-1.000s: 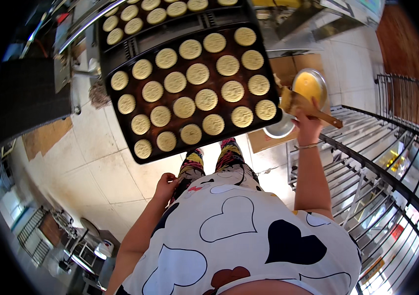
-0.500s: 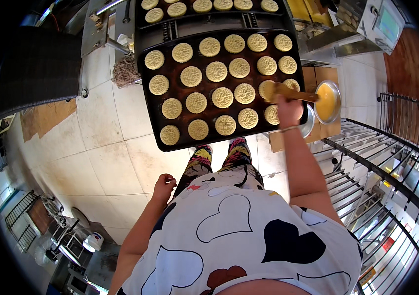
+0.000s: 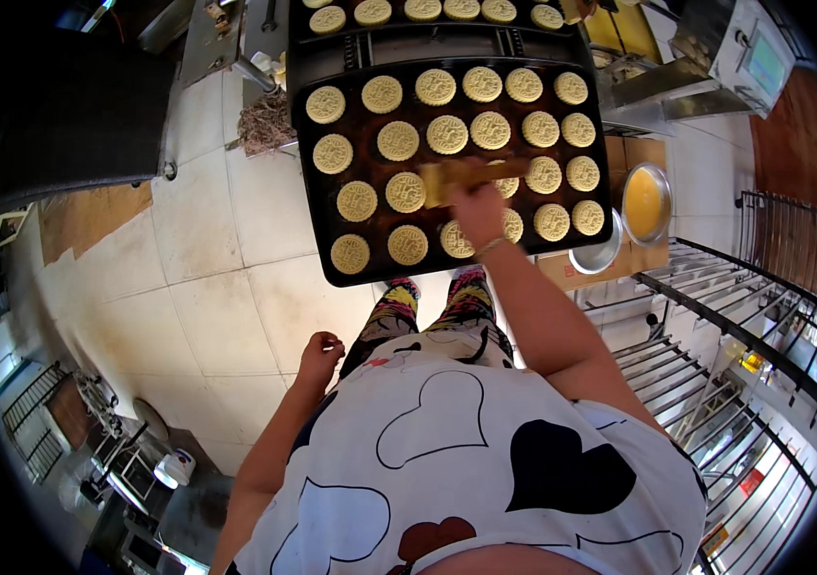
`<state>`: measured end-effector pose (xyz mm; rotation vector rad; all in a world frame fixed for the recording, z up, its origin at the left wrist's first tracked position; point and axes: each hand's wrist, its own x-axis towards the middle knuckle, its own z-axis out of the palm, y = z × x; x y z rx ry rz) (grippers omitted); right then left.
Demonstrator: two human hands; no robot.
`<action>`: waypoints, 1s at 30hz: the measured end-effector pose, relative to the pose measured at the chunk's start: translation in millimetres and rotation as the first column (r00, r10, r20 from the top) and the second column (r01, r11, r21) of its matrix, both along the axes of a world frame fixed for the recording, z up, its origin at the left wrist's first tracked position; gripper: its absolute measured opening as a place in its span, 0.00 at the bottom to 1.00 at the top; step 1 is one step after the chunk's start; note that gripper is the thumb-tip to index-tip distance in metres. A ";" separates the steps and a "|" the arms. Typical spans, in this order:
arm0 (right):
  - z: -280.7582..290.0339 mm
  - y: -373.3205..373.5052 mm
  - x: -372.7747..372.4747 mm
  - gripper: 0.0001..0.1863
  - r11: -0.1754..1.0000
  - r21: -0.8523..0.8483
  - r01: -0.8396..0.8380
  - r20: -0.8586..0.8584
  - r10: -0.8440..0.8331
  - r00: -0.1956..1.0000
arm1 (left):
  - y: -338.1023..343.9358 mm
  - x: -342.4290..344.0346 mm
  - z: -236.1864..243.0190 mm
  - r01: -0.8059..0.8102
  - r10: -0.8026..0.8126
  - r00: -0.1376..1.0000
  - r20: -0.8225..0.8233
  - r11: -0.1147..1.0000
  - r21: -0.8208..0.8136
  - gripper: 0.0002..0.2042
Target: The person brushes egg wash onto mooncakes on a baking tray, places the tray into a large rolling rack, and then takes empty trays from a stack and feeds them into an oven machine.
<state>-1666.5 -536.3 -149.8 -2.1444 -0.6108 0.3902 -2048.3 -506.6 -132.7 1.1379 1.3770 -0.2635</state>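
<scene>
In my right hand (image 3: 478,211) is a wide flat brush (image 3: 500,172) with a wooden handle. Its pale head, blurred by motion, hangs over the third row of round stamped pastries and hides some of them. The pastries (image 3: 358,201) are pale yellow with scalloped edges, set in rows on a dark baking tray (image 3: 380,272). My left hand (image 3: 320,356) hangs at my side near my thigh, away from the tray; its fingers are loosely curled and I see nothing held.
Right of the tray stand a metal bowl of yellow-orange liquid (image 3: 646,203) and a second metal bowl (image 3: 596,255), on cardboard (image 3: 653,255). Another tray of pastries (image 3: 423,10) lies beyond. Black metal railings (image 3: 744,302) run along the right. A machine with a screen (image 3: 765,62) is at far right.
My right hand has swept the brush leftward, from the tray's right edge to its middle. The tray appears slightly farther right in view. My left hand stays by my side.
</scene>
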 end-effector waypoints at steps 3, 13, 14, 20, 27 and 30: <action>9.0 -68.9 109.2 0.21 0.895 -0.347 0.279 0.241 -0.203 0.949 | -5.9 -19.0 -7.6 -0.026 0.025 1.000 -0.005 1.000 -0.019 0.13; 6.1 -46.0 -35.5 0.22 0.985 -0.135 -0.108 -0.178 0.083 0.981 | 2.5 -8.4 -6.1 0.031 -0.031 1.000 0.005 0.999 0.021 0.13; 18.2 -36.6 -68.8 0.21 0.913 -0.271 -0.304 -0.238 0.242 0.940 | 2.4 -6.3 -5.9 0.048 -0.048 0.999 0.010 0.998 0.032 0.13; 30.2 -70.7 -64.7 0.19 0.985 0.035 -0.170 -0.308 0.172 0.936 | 1.1 5.4 -5.6 0.107 -0.109 0.993 0.033 0.992 0.061 0.12; 24.1 -164.1 53.1 0.24 0.970 -0.140 0.197 0.041 -0.193 0.980 | -2.3 -15.9 -19.2 0.076 -0.076 0.996 -0.035 0.997 -0.012 0.13; 1.7 -134.3 1.7 0.21 1.000 0.011 0.015 -0.039 -0.014 0.999 | 1.0 -11.2 -20.9 0.087 -0.087 0.995 -0.043 0.996 0.011 0.13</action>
